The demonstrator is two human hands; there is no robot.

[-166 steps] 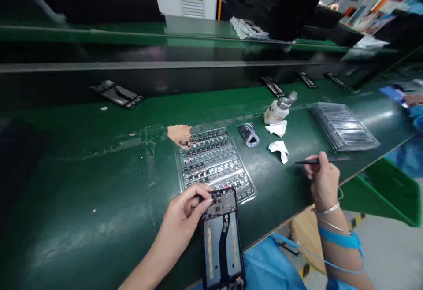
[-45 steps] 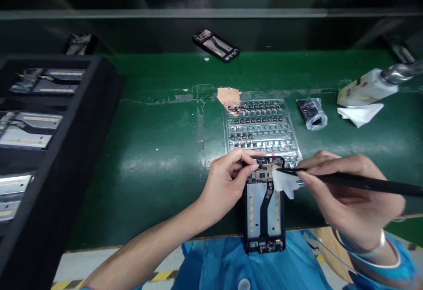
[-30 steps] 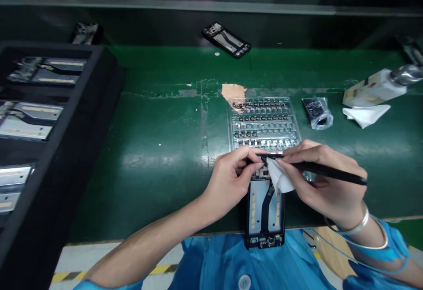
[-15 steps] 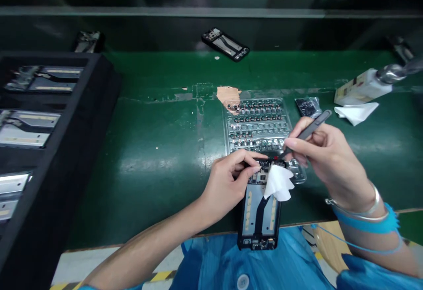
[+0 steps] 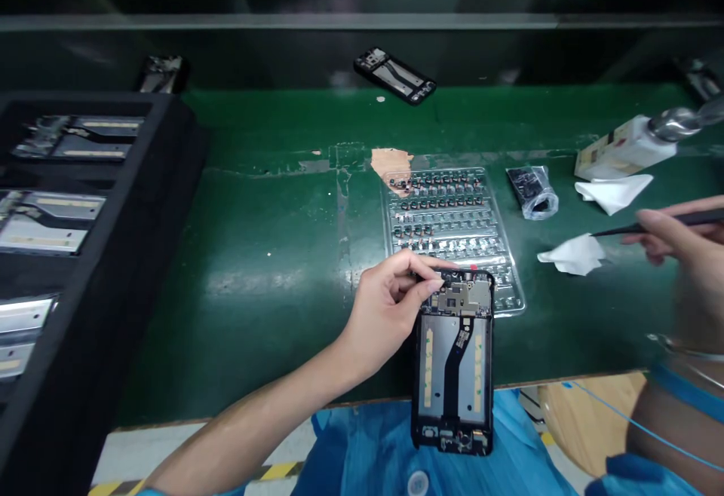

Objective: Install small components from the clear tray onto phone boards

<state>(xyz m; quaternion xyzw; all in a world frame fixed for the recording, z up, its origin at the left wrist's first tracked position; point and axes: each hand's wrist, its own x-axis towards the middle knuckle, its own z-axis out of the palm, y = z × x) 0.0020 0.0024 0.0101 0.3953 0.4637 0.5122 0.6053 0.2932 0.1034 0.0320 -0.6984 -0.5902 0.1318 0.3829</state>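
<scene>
My left hand (image 5: 390, 304) pinches the upper left corner of an opened phone (image 5: 455, 364), which lies face-down at the table's front edge and partly overhangs it. The phone's circuit board and its black ribbon cable are exposed. At the right edge of the view, my right hand (image 5: 687, 243), somewhat blurred, is closed around dark tweezers (image 5: 627, 229). Their tip meets a crumpled white wipe (image 5: 574, 255); whether the wipe is raised off the table I cannot tell. Just beyond the phone, a clear plastic tray (image 5: 516, 292) carries rows of small parts.
A black foam rack (image 5: 170, 142) with opened phones stands at left. Another opened phone (image 5: 394, 75) leans at the back. On the right are a small clear bag (image 5: 532, 188) with dark contents, a white bottle (image 5: 625, 148) with a metal top, and a second white wipe (image 5: 616, 193).
My right hand has moved right, away from the phone, with the tweezers and the white wipe. The phone's board is uncovered now. My left hand stays on the corner; the phone has shifted slightly.
</scene>
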